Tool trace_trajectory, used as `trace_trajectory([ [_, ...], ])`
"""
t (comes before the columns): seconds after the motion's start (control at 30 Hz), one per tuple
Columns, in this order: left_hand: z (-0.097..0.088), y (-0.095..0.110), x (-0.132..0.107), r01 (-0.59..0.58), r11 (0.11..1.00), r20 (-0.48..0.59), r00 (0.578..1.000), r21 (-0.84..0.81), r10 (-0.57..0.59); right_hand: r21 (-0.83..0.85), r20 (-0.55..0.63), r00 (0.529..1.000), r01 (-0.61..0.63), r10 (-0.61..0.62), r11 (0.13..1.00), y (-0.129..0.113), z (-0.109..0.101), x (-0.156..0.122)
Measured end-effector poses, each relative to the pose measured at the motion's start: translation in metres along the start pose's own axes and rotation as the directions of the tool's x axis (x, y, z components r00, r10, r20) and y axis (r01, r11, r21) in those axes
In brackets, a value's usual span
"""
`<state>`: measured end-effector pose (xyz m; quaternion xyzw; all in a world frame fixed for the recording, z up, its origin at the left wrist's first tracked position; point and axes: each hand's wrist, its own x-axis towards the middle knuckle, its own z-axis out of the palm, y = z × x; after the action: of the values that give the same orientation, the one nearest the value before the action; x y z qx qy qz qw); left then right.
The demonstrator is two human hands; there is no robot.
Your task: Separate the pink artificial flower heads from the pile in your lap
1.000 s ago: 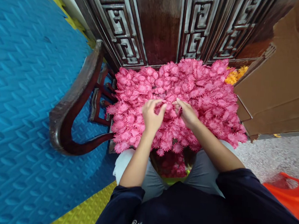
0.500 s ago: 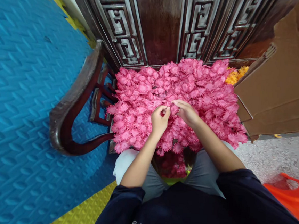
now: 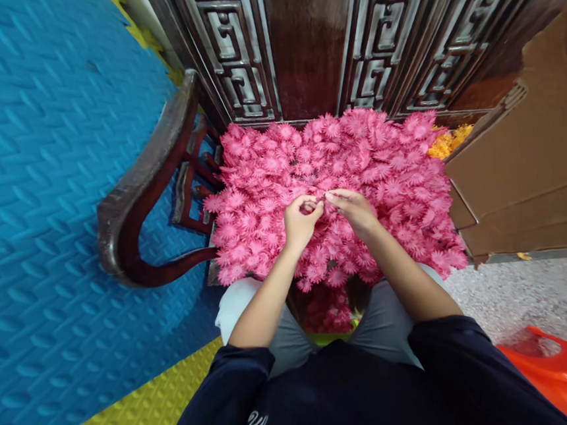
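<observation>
Pink artificial flowers (image 3: 257, 223) with thin pointed petals lie in a thick heap in front of me. Over the middle of the heap my left hand (image 3: 301, 222) is closed, thumb and index finger pinched together. My right hand (image 3: 354, 211) meets it fingertip to fingertip, its fingers also pinched. Between the fingertips is a small pink piece, seemingly one of the flowers; the fingers mostly cover it, and it blends into the heap behind.
A dark wooden armrest (image 3: 128, 225) curves at the left above blue matting (image 3: 42, 185). Carved wooden panels (image 3: 308, 49) stand behind the heap. On the right are a cardboard box (image 3: 541, 162), some yellow flowers (image 3: 443, 144) and an orange plastic stool (image 3: 548, 368).
The right hand's fingers have come down and closed in against the left hand's fingertips. My left hand has shifted slightly left and up. The heap looks the same.
</observation>
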<state>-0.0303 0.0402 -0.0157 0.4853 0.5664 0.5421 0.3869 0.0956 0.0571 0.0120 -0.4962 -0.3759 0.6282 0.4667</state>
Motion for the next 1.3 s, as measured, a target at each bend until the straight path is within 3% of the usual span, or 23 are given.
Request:
trace_trajectory([
  [0.13,-0.005,0.003,-0.002,-0.249,0.918,-0.055,0.959,0.309,0.278,0.12,-0.088,0.992,-0.075,0.086,0.99,0.0,0.001,-0.002],
  [0.27,-0.007,0.004,-0.002,-0.307,0.838,-0.039,0.931,0.452,0.362,0.201,-0.027,0.992,-0.113,0.121,0.973,-0.001,0.001,-0.004],
  [0.4,-0.006,0.001,-0.002,-0.324,0.814,-0.023,0.924,0.483,0.381,0.221,0.016,0.994,-0.106,0.105,0.97,0.0,0.0,-0.003],
  [0.6,-0.002,-0.003,-0.004,-0.346,0.765,-0.043,0.899,0.543,0.437,0.265,-0.011,0.995,-0.092,0.098,0.96,0.001,0.0,0.0],
  [0.73,-0.001,-0.003,-0.003,-0.293,0.757,-0.047,0.919,0.585,0.392,0.249,-0.011,0.994,-0.101,0.107,0.963,0.002,0.0,0.0],
  [0.87,-0.003,-0.003,-0.001,-0.32,0.741,0.001,0.918,0.59,0.396,0.277,-0.01,0.994,-0.098,0.105,0.956,0.001,0.0,0.0],
  [1.03,-0.005,-0.006,0.0,-0.33,0.798,-0.034,0.916,0.504,0.4,0.333,0.079,0.989,-0.143,0.124,0.932,-0.002,0.001,-0.002],
  [1.17,-0.002,-0.007,0.0,-0.319,0.836,0.01,0.936,0.445,0.352,0.333,0.196,0.953,-0.286,0.23,0.899,-0.001,0.006,-0.003],
  [1.3,0.002,-0.008,-0.002,-0.337,0.847,0.063,0.937,0.41,0.343,0.251,0.153,0.972,-0.211,0.176,0.945,0.002,0.013,-0.004],
])
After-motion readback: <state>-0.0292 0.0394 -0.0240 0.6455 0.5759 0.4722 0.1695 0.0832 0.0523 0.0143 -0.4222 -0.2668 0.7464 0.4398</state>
